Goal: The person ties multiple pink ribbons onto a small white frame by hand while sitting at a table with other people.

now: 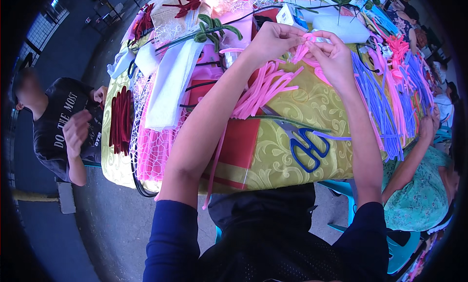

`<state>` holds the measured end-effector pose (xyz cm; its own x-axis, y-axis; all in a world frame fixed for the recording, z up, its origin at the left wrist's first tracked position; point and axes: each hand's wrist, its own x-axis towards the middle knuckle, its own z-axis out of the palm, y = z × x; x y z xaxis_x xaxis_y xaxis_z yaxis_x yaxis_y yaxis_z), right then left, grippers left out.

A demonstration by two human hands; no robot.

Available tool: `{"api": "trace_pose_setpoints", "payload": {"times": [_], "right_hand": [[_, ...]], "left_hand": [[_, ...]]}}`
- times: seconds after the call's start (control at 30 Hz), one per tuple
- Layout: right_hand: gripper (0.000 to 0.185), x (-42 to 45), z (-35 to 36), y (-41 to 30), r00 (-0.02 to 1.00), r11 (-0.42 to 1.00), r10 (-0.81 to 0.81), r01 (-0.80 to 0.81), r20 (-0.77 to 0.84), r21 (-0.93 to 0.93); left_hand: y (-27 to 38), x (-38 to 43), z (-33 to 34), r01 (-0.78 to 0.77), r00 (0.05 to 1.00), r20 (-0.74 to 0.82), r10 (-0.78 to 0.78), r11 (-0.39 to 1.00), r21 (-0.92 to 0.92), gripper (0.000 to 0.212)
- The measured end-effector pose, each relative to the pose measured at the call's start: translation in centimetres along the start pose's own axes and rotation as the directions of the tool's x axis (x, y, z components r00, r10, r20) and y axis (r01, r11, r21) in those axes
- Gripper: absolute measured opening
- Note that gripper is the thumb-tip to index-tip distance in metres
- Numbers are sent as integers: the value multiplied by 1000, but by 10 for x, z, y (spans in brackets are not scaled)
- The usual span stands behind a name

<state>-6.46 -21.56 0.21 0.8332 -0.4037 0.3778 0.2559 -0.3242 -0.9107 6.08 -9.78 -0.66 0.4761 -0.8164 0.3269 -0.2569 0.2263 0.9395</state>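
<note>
Both hands meet over the far part of the table, pinching a pink pipe-cleaner piece (302, 51) bent into a loop at its top. My left hand (275, 41) grips it from the left, and my right hand (328, 54) holds its other side with thumb and fingers. Just below lies a loose pile of pink pipe cleaners (268, 90). Nearer to me are blue-handled scissors (309, 150), their blades partly under a green pipe cleaner (292, 122). A single violet pipe cleaner (332, 136) runs from the scissors toward my right forearm, which hides part of it.
Bundles of violet pipe cleaners (380, 110) cover the right side. Dark red pipe cleaners (120, 121), white mesh netting (140, 99) and translucent wrapping sheets (170, 88) lie left. A pink glue gun (208, 55) sits beyond. One person (69, 117) sits left, another (420, 187) right.
</note>
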Motion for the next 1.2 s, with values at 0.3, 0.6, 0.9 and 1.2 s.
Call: {"api": "trace_pose_setpoints", "payload": {"times": [0.3,0.6,0.9,1.2], "right_hand": [[27,2,-4,8,997,996,-62,65,44,-65],[25,2,-5,3,999,999,-35,36,19,-21],[22,5,-16,-8,986,963,122,-146,117,228],[22,4,-17,-7,991,973,87,-108,105,205]], "left_hand": [[0,0,1,3,1000,-30,-3,1000,7,21],[3,-2,1,-25,1000,-18,26,1000,11,19],[6,-2,4,-95,993,-80,92,995,-32,15],[5,-1,3,-201,979,-21,201,979,19,16]]}}
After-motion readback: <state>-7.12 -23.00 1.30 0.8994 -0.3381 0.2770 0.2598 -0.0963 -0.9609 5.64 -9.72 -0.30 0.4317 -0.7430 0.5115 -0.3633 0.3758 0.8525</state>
